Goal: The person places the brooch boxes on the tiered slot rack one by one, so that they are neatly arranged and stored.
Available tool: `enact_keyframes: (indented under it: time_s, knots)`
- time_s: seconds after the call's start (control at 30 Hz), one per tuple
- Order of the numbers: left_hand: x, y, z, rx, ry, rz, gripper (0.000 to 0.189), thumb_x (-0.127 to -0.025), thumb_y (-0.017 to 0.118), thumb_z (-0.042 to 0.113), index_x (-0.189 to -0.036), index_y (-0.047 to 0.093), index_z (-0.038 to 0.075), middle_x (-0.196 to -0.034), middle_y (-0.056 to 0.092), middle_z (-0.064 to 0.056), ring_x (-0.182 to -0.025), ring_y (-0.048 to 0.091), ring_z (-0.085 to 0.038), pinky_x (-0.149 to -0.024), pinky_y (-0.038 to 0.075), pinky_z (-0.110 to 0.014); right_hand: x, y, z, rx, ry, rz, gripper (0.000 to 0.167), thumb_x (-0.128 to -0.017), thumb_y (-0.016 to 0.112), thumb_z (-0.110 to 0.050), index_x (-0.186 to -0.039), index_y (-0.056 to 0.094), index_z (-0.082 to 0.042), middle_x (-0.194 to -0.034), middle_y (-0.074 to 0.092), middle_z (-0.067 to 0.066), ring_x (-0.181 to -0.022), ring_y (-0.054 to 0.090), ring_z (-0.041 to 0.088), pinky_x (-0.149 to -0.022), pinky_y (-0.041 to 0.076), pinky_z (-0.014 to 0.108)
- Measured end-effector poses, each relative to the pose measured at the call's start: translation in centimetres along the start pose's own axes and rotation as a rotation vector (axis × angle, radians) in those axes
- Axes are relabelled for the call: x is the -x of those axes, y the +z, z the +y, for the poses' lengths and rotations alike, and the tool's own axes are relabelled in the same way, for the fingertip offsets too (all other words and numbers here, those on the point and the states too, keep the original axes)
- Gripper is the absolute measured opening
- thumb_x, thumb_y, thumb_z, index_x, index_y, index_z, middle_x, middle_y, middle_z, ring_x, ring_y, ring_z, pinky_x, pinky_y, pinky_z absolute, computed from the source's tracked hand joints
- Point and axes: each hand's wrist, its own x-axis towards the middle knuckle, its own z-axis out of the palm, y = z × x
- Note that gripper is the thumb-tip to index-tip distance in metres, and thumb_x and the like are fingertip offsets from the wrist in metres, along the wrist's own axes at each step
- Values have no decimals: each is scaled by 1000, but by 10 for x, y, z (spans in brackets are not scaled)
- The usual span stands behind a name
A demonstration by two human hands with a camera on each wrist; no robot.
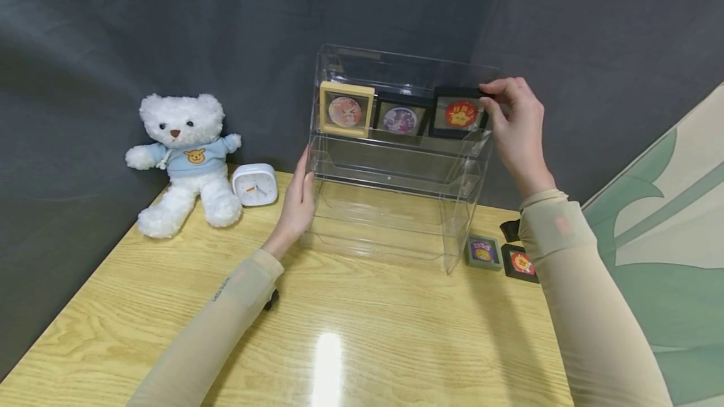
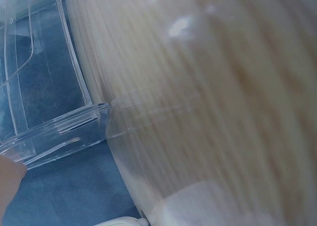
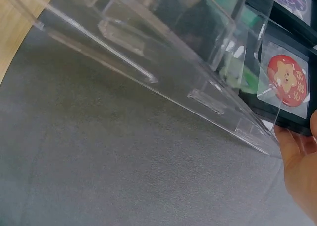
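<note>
On the left, a white bear (image 1: pixel 195 162) sits on the table (image 1: pixel 384 338), with a clock (image 1: pixel 256 184) just beside its foot. Next, the left hand (image 1: pixel 294 203) rests on the side of a clear rack (image 1: pixel 390 149), its fingers looking straight – likely to keep the rack from sliding. In the top row, a yellow frame (image 1: pixel 346 110) stands first, then a purple frame (image 1: pixel 400 118). Both face out, so their round pictures show, and the lip in front seems to stop them slipping. At the right end of that row is the red frame (image 1: pixel 459 113). The right hand (image 1: pixel 517 127) pinches its top corner between thumb and finger – maybe so the round picture stays in sight. Lower down, on the table, a green frame (image 1: pixel 483 252) lies beside a black frame (image 1: pixel 520 264), which the right sleeve (image 1: pixel 565 281) partly hides.
</note>
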Motion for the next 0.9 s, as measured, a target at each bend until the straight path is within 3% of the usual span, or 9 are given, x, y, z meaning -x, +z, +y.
enact_keyframes:
  time_s: [0.17,0.33,0.43,0.53,0.63,0.77,0.9]
  knots:
    - [0,0,0,8,4,4,55,-117,29,5,-170,17,-1,-175,22,-16,-160,26,-31,-131,20,-38,3,3,2,41,-26,-51,20,-107,63,-7,-121,73,4,-115,64,17,-109,68,29,-90,50,11]
    - [0,0,0,11,9,1,55,-117,28,5,-170,17,-1,-176,22,-16,-160,25,-30,-131,20,-37,5,3,2,86,-40,-95,21,-108,63,-8,-122,71,5,-115,64,22,-112,68,36,-97,54,20]
    - [0,0,0,11,15,-2,55,-117,28,6,-170,17,0,-176,21,-16,-160,24,-30,-131,19,-38,6,2,1,124,-54,-114,22,-108,61,-7,-123,71,6,-115,65,23,-107,69,37,-87,51,24]
    - [-1,1,0,5,17,0,55,-117,29,6,-170,17,0,-176,21,-16,-160,25,-30,-131,20,-38,8,1,-1,182,-66,-135,21,-109,60,-6,-124,71,6,-117,68,23,-90,65,37,-73,43,34]
    - [-1,1,0,0,17,4,55,-117,29,5,-170,17,-2,-176,22,-16,-160,25,-31,-131,20,-39,11,0,-3,259,-63,-157,22,-109,61,-5,-125,72,4,-121,70,24,-86,60,39,-69,44,45]
    - [-1,1,1,-1,11,2,55,-117,29,6,-170,17,-1,-176,21,-17,-160,25,-32,-131,20,-40,11,-1,-5,340,-73,-163,21,-108,64,-5,-125,73,3,-124,73,23,-106,61,43,-81,51,60]
    - [0,1,-1,1,12,1,55,-117,28,6,-171,16,1,-176,20,-20,-161,22,-30,-131,19,-39,11,-2,-5,354,-98,-173,20,-107,65,-2,-124,73,5,-125,72,24,-114,59,45,-91,51,61]
